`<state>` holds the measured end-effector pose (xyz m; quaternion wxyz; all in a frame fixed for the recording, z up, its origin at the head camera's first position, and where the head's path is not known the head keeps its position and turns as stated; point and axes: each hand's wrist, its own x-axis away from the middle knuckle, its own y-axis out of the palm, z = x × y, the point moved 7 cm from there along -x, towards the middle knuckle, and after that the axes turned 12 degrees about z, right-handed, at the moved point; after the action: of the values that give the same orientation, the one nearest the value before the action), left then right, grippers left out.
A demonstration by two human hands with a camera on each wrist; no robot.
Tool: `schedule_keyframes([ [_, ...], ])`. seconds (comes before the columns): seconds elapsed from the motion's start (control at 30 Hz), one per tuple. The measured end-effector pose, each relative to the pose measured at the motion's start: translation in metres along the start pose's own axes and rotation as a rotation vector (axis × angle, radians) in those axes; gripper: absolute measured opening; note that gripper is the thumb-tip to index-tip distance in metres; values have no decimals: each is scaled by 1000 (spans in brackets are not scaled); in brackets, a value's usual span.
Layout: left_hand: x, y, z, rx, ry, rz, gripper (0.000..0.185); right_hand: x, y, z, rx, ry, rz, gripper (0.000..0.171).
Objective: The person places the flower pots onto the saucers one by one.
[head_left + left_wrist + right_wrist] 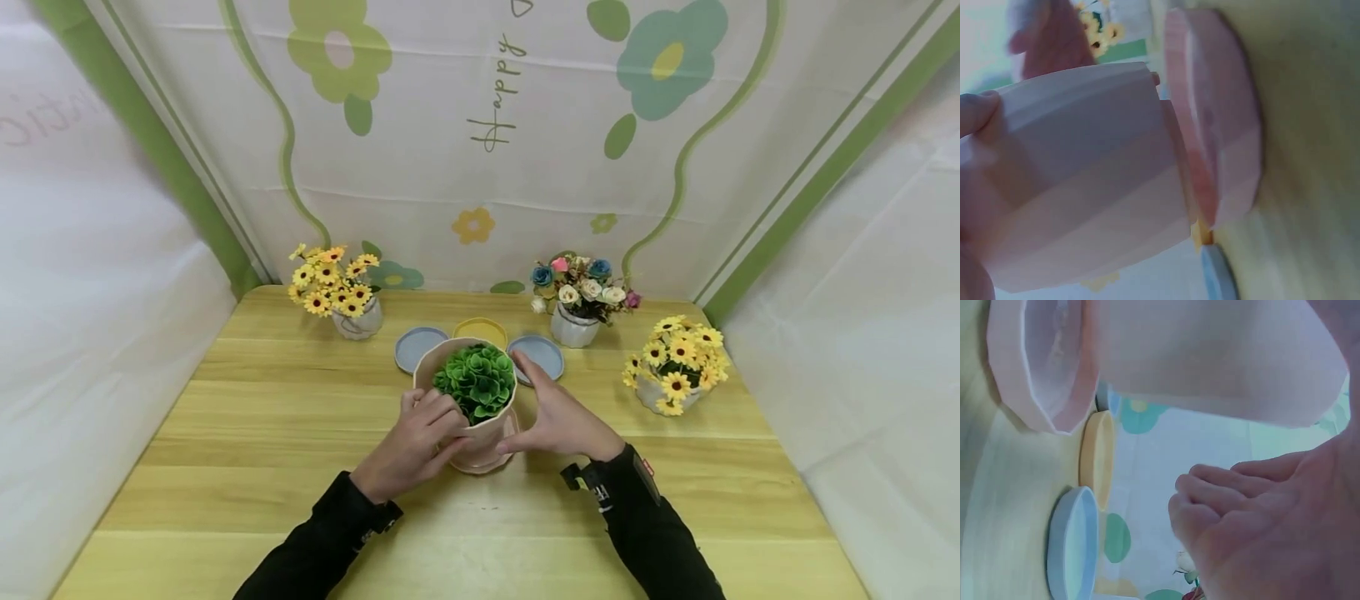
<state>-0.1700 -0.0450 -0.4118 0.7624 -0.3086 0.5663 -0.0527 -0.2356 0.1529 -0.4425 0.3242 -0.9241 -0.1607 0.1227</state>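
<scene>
Pink pot (pixel 480 429) between both hands, gripped by left hand (pixel 416 442)

- The pot (pixel 480 429) with its leafy plant (pixel 476 381) sits in a saucer (pixel 480 462) at the middle of the worktop (pixel 262 433).
- The left hand (pixel 416 446) grips the pot's left side; the right hand (pixel 558 417) lies just right of it.
- Behind the pot, three saucers in a row: left (pixel 416 346), middle (pixel 480 330), right (pixel 542 354).
- A flower pot (pixel 337 292) stands back left, another (pixel 583 300) back right, a third (pixel 675 362) at the right edge.
</scene>
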Motion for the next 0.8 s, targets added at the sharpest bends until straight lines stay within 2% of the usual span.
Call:
schedule_keyframes([
  [0.13, 5, 12, 1, -3, 3, -32, 25, 0, 0, -2, -20, -33, 3, 137],
  [0.3, 12, 22, 2, -18, -6, -73, 16, -1, 4, -3, -48, -37, -11, 138],
  [0.43, 12, 23, 3, -29, -14, -77, 15, -1, 6, -5, -75, -32, -17, 139],
  [0.53, 12, 22, 3, -68, -35, -57, 25, -2, 7, -6, -90, -31, -15, 140],
  [0.63, 12, 18, 1, -128, -128, -12, 52, -2, 8, -6, -80, -37, -9, 140],
  [0.73, 12, 12, -6, -153, -319, 30, 95, -1, 9, -6, -59, -45, -6, 139],
  [0.8, 12, 11, -12, -138, -464, 35, 117, -1, 9, -7, -52, -52, -6, 136],
])
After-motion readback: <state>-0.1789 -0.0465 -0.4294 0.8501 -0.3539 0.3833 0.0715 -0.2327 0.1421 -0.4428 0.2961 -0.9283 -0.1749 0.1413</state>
